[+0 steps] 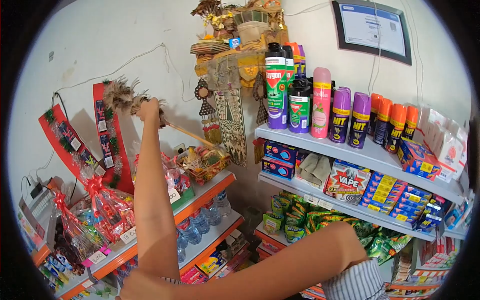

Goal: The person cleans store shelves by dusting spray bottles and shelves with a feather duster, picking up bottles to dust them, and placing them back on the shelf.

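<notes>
My left hand (150, 110) is raised and closed round a feather duster (125, 95), close to its feathers. The duster's wooden handle slants down to the right, and its brown-grey feathers point left towards the wall. Below the handle's end sits a woven basket (207, 167) of dried offerings on the shelf. My right forearm crosses low in front of me, bringing my right hand (142, 287) beside my left elbow and striped sleeve. It looks closed, but its fingers are partly cut off by the lower edge, and what it grips is hidden.
Wrapped gift parcels (107, 210) with red bows stand on the left shelf, water bottles (192, 230) below. Insecticide cans (276, 90) and a pink spray can (321, 102) line the right shelf above boxes (347, 182). A decorated wall shrine (235, 65) hangs in the corner.
</notes>
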{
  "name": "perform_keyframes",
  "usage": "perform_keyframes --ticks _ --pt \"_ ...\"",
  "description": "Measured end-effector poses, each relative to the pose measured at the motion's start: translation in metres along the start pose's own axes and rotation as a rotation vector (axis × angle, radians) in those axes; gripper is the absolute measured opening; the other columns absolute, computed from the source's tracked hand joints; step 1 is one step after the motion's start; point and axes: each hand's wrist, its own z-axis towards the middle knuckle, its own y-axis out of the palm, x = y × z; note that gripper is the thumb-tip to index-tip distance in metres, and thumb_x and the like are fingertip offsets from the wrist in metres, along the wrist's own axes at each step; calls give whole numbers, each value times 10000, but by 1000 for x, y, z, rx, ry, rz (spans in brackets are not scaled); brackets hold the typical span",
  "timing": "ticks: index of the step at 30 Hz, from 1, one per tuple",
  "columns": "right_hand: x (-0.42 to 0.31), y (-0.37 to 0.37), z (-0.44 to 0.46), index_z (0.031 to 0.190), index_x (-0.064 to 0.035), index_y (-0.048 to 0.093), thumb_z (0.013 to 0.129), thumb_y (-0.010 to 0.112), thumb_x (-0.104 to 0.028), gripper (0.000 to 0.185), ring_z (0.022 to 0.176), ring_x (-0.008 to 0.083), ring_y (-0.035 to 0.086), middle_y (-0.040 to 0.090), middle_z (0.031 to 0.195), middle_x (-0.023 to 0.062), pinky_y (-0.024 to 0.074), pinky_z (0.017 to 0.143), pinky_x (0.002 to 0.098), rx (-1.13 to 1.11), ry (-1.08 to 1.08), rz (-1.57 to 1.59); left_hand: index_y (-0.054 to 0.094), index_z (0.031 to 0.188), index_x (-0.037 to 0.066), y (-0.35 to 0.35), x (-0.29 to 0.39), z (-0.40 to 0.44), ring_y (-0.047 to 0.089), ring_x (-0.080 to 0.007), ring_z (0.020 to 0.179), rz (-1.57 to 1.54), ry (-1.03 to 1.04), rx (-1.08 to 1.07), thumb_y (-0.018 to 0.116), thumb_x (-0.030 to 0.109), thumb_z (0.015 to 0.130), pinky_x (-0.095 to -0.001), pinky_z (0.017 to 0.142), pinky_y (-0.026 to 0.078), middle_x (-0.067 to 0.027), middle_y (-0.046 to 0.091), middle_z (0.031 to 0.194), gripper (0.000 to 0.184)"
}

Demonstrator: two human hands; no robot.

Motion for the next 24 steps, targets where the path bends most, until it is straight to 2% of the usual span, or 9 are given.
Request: perform_keyframes --ticks 3,6,7,10,12,15,18,21,24 --pt "-5 13 28 768 14 556 846 495 -213 248 459 258 503 499 526 166 399 448 395 -195 250 79 535 1086 -40 21 -8 -3 435 -411 1068 -104 54 -87 493 281 702 -406 877 401 -315 316 1236 503" --pt "-33 6 54 835 43 570 885 447 -206 282 560 275 547 550 628 187 436 532 390 -390 513 164 587 823 -36 32 -22 3 519 -194 658 -284 297 -527 543 240 709 -314 593 422 -126 556 745 302" --pt "-58 -12 59 857 53 575 898 431 -203 297 593 281 561 567 661 194 449 560 388 -458 598 189 579 756 -9 34 -25 -10 452 -138 556 -438 290 -541 569 218 712 -282 514 373 -37 511 636 231" --pt "-54 -24 56 970 65 564 925 386 -216 336 744 327 574 595 872 223 450 714 407 -603 774 234 586 771 -6 36 -29 -25 470 -147 578 -455 161 -528 571 216 723 -293 530 389 -39 528 668 227" --pt "-9 18 -4 1006 28 546 933 384 -220 305 652 230 569 601 797 146 456 620 323 -503 110 43 593 776 5 38 -28 -31 497 -153 589 -511 58 -555 574 213 740 -303 542 410 -42 552 693 212" --pt "-83 -80 10 910 2 531 728 549 -198 271 830 282 547 546 856 176 450 671 402 19 704 -601 570 861 38 35 -24 -53 569 -181 714 -795 52 -682 551 219 780 -312 643 461 -61 597 805 199" --pt "-91 -157 -48 1091 -3 485 770 544 -195 379 965 335 460 488 1008 194 373 811 403 -109 879 -1348 577 857 43 5 -20 -108 551 -158 753 -918 35 -799 555 217 783 -305 663 450 -42 591 817 191" --pt "-96 -180 -109 1207 -54 377 789 536 -200 470 1081 358 398 415 1137 203 357 877 438 -30 1016 -1592 569 861 57 -20 -30 -159 548 -167 778 -985 -166 -844 558 222 782 -324 684 459 -32 589 831 184" --pt "-107 -183 -131 1220 -50 339 893 444 -270 407 957 266 492 508 986 172 403 798 383 32 1062 -1437 560 866 70 -32 -53 -199 552 -187 779 -1075 -328 -881 561 212 773 -352 702 469 -42 589 859 171"
